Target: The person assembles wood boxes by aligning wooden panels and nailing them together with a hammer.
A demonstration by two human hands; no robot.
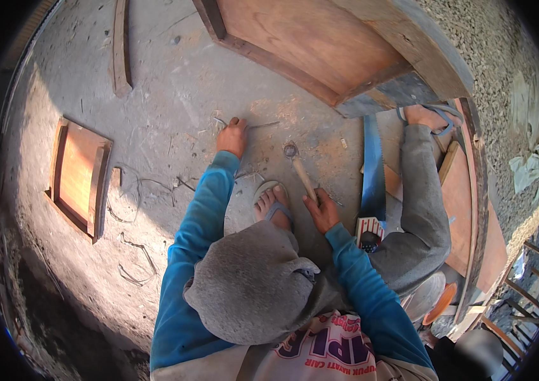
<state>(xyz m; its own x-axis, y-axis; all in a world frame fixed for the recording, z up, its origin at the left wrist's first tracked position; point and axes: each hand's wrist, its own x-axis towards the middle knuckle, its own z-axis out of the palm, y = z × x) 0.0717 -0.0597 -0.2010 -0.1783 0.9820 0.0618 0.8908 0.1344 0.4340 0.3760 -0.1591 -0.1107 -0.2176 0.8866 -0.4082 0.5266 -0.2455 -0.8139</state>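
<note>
My left hand (232, 137) is closed and rests on the concrete floor, fingers curled downward. A thin grey metal rod or wire (263, 124) sticks out on its right side, and a short bit of grey metal shows at its left; the grip itself is hidden under the fingers. My right hand (323, 211) is wrapped round the lower end of the wooden handle of a hammer (302, 173). The hammer's dark head (290, 150) points away from me, at or just above the floor, right of my left hand.
A handsaw (373, 168) with a blue blade lies at my right. Wooden panels with frames (307, 41) stand far right, and a small framed panel (78, 178) lies left. Loose wires (137, 257) and a wooden batten (120, 51) lie about. My sandalled foot (272, 203) is between my arms.
</note>
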